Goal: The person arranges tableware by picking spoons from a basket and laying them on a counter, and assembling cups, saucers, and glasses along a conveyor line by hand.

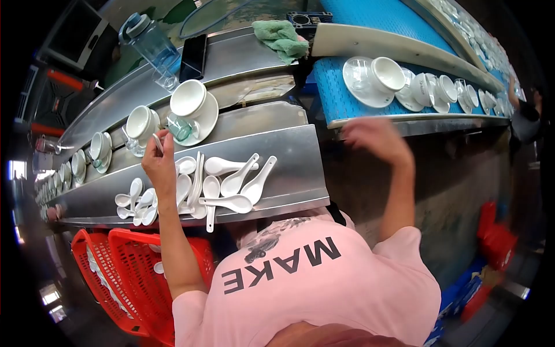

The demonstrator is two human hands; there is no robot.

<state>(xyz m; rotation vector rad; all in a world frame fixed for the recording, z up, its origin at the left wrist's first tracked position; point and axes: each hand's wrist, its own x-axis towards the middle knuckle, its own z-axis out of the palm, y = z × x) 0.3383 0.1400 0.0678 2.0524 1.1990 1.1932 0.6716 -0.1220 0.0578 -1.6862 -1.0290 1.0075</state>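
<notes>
So, a thin pale piece, apparently a spoon (158,142), is pinched between thumb and fingertips of the left hand (157,159), just beside a plate (210,123) carrying a white bowl (188,97) and a greenish glass (182,132). The right hand (373,137) is raised near the edge of the blue belt (332,104), where more dish sets are lined up. It's blurred; no held thing can be seen, and whether its fingers are apart or together can't be told.

Loose white spoons (238,203) are heaped on the metal tabletop (292,151), handles pointing every way, some crossed, several stacked lengthwise.

Handling, judged by look: spoons light, stiff, glossy, so probably slippery if wet; likely ceramic, chips if knocked. Best gripped mid-handle, bowl end left untouched. Crossed ones should be lifted straight up, not dragged. Glass likely more fragile; best taken by its side wall.
</notes>
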